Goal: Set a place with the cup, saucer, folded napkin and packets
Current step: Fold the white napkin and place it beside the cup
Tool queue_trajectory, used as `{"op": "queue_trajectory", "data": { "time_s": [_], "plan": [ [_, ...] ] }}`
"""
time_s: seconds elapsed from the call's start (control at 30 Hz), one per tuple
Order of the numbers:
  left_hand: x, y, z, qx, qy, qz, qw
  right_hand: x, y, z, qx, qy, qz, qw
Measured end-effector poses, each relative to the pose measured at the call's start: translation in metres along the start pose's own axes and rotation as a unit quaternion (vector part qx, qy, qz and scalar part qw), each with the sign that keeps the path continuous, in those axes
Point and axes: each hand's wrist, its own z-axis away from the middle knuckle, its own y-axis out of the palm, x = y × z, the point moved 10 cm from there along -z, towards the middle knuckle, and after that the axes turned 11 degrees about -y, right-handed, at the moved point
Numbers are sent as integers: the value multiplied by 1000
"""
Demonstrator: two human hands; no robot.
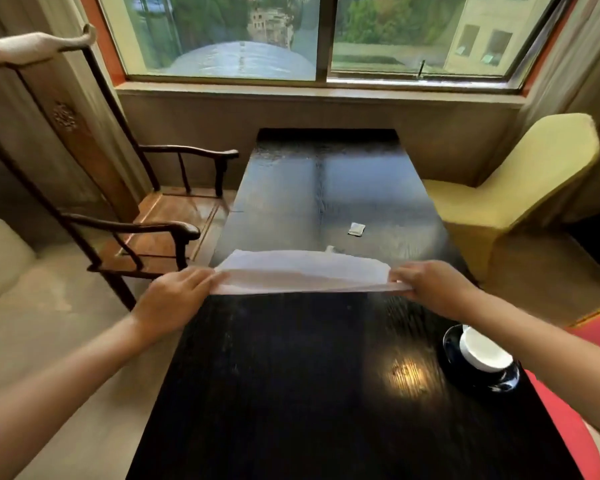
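Napkin [302,271] control begins at the fingers [203,276]: we pinch one end of the sheet in the left hand [177,299] and the other end in the right hand [433,289]. The fingers are curled over the edges, and the thumbs are hidden under the sheet, so we cannot tell how they sit. The sheet is stretched between both hands, above the middle of the table [274,393] and apart from its surface. As far as we can judge it carries one fold, since an upper layer lies over a lower one and the near edge runs straight. To finish the fold well, we judge that both ends need equal tension, the corners should be matched before any crease is pressed, and the sheet should be lowered flat onto the table rather than creased in the air. The material is thin, white and limp, paper or cloth, and would likely sag if slackened. The table is dark, glossy wood with visible grain and a bright reflection near the cup [482,348]. That cup is white and sits on a dark glazed saucer [499,382] near the right edge, beneath the right forearm. One small square packet [356,229] lies flat beyond the napkin, well apart from the cup.
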Motion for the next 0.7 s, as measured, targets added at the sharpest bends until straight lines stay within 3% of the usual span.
{"op": "queue_trajectory", "data": {
  "time_s": [0.13, 0.3, 0.37, 0.57, 0.7],
  "plan": [
    [-35, 54, 98, 97, -45, 59, 993, 36, 106, 42, 125, -4, 3, 992],
    [-75, 101, 171, 256, -105, 125, 953, 65, 173, 85, 123, 20, -22, 992],
    [-84, 114, 191, 314, -112, 133, 933, 71, 209, 103, 169, 33, -81, 982],
    [-78, 153, 239, 469, -201, 218, 832, 67, 245, 134, 230, 115, -250, 933],
    [-56, 160, 231, 487, -281, 301, 770, 43, 238, 138, 264, 159, -349, 885]
  ]
}}
